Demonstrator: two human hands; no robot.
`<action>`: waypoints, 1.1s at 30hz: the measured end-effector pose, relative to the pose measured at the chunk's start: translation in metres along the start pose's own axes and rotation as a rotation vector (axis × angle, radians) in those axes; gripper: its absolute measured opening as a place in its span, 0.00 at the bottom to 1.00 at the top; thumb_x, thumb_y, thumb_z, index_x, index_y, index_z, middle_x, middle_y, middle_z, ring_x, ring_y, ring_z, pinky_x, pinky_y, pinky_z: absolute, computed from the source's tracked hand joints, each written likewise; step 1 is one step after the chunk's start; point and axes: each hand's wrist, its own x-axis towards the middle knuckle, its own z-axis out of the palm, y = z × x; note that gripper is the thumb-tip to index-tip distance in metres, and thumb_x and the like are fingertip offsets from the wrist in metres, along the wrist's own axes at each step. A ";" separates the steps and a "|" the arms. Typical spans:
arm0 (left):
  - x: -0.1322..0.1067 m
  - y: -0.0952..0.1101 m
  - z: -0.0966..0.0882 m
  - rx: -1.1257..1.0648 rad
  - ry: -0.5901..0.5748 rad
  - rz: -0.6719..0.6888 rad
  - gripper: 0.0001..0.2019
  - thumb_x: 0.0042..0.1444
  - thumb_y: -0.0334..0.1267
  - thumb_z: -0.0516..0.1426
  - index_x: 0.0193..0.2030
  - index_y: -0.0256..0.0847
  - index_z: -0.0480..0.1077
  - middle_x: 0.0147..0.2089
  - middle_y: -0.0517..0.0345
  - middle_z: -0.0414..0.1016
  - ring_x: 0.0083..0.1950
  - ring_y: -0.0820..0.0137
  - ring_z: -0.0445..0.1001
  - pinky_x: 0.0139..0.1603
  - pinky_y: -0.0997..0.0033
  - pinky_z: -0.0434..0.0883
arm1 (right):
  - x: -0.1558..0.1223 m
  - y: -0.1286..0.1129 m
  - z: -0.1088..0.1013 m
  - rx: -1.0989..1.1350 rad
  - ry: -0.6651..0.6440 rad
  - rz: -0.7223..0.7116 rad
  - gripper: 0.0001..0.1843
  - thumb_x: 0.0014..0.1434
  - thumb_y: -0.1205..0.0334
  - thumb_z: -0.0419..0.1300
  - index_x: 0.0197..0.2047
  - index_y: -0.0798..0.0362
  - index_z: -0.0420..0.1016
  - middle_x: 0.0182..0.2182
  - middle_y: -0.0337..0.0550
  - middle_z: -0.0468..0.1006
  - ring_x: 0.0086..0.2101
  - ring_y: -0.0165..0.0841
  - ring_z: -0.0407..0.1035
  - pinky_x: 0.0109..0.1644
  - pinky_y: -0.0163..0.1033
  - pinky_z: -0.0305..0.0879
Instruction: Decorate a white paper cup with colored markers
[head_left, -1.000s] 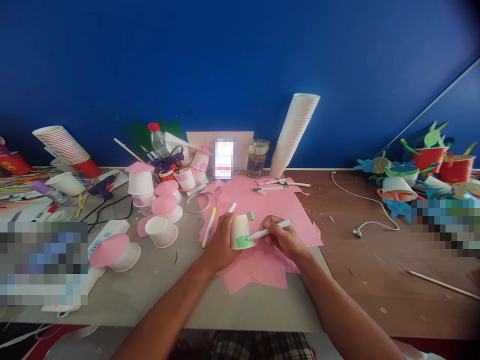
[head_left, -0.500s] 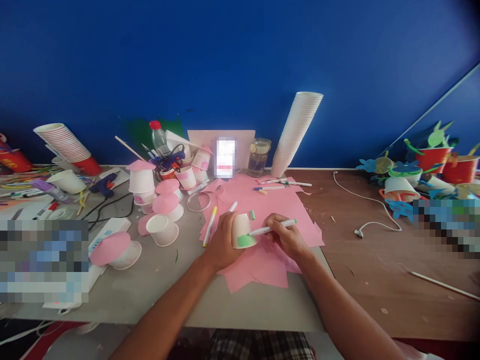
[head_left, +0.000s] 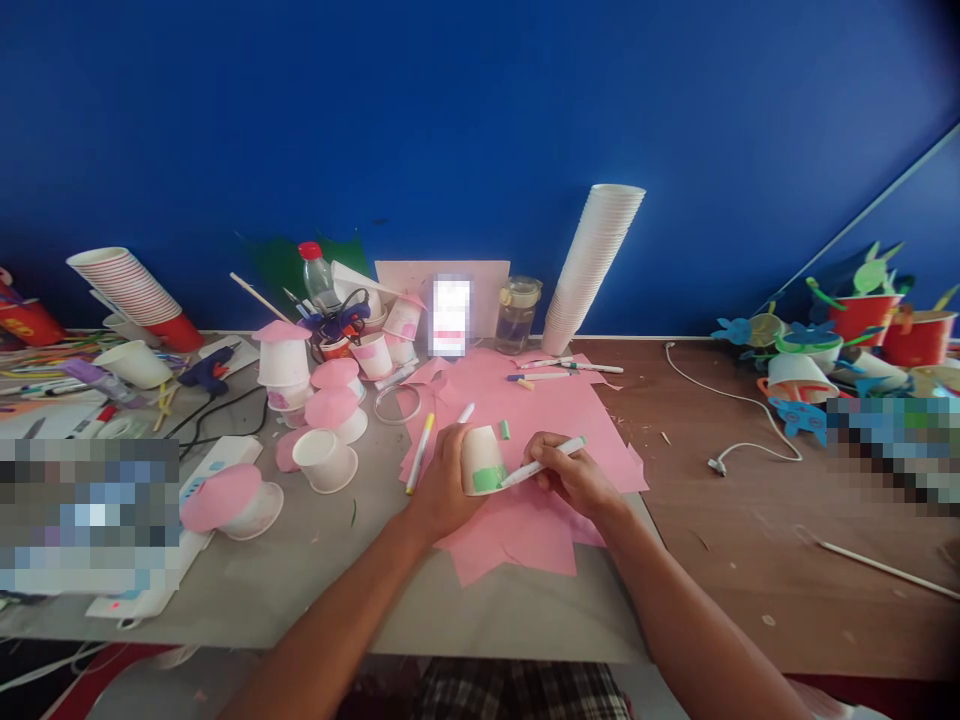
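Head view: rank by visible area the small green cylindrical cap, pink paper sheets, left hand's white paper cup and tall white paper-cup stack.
1. Pink paper sheets
2. Tall white paper-cup stack
3. Held white paper cup
4. Small green cap

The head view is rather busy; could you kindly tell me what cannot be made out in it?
In the head view:
Paper cup: left side covered by the left hand, far side turned away.
Marker: partly covered by the right hand.
Upright screen: contents lost behind pixel blocks.
White rod: cut off by the right edge.
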 end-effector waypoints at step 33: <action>0.000 0.001 -0.002 -0.021 -0.030 -0.059 0.36 0.52 0.39 0.65 0.63 0.42 0.51 0.60 0.43 0.65 0.59 0.55 0.68 0.57 0.54 0.68 | 0.000 -0.002 0.000 -0.052 0.039 -0.047 0.17 0.53 0.48 0.63 0.24 0.52 0.71 0.14 0.34 0.67 0.17 0.26 0.56 0.21 0.33 0.49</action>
